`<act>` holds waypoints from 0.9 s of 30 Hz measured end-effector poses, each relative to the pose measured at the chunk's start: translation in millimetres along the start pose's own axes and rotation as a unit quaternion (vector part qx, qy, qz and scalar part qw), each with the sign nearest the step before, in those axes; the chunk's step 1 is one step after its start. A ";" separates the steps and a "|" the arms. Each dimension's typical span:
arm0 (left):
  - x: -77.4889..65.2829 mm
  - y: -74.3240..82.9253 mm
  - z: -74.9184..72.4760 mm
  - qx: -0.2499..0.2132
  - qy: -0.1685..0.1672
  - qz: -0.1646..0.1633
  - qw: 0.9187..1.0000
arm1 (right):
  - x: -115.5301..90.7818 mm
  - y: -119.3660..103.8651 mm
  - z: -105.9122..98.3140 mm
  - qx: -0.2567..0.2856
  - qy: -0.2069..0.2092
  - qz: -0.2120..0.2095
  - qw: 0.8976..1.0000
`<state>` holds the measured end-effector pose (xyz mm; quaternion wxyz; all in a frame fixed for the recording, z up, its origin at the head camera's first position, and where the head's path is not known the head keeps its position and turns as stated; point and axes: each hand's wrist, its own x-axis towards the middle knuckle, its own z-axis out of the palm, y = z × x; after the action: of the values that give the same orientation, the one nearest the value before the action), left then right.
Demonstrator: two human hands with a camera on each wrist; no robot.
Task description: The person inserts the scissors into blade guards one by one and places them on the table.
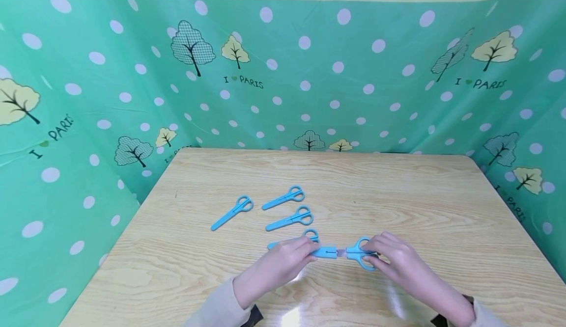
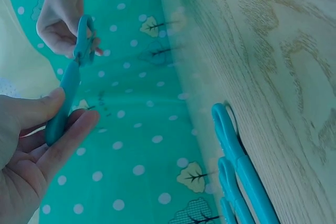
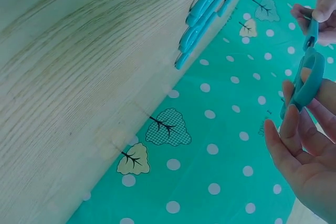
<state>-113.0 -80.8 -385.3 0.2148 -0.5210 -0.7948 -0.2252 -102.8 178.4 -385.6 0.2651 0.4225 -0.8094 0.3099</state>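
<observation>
In the head view my left hand (image 1: 283, 263) pinches a blue blade cover (image 1: 327, 252) between thumb and fingers. My right hand (image 1: 400, 257) holds the blue scissors (image 1: 353, 253) by their finger loops. A short piece of blade (image 1: 341, 253) shows between cover and handles, so the blades are partly in the cover. Both hands are above the near part of the table. The left wrist view shows the cover (image 2: 64, 100) in the left fingers; in the right wrist view, fingers of the right hand go around the scissors' loops (image 3: 310, 80).
Several more blue scissors with covers on lie on the wooden table (image 1: 420, 194): one at left (image 1: 232, 212), one farther back (image 1: 283, 198), one in the middle (image 1: 290, 219). Another pair (image 1: 311, 234) is partly hidden behind the left hand. A green dotted cloth (image 1: 305, 67) hangs around the table.
</observation>
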 end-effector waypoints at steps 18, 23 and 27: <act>10.1 4.2 5.6 0.045 0.022 0.034 0.998 | 6.6 -6.1 2.3 -0.053 -0.024 -0.002 0.998; 9.7 5.1 5.7 0.040 0.021 0.026 0.999 | 6.9 -6.5 2.8 -0.038 -0.022 0.000 0.999; 8.3 5.7 5.6 0.022 0.014 0.011 1.000 | 5.8 -5.1 3.7 -0.026 -0.018 -0.007 0.999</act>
<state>-111.4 -69.5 -384.2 0.2397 -0.5216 -0.7907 -0.2128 -102.0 170.4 -382.7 0.2638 0.4264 -0.8187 0.2798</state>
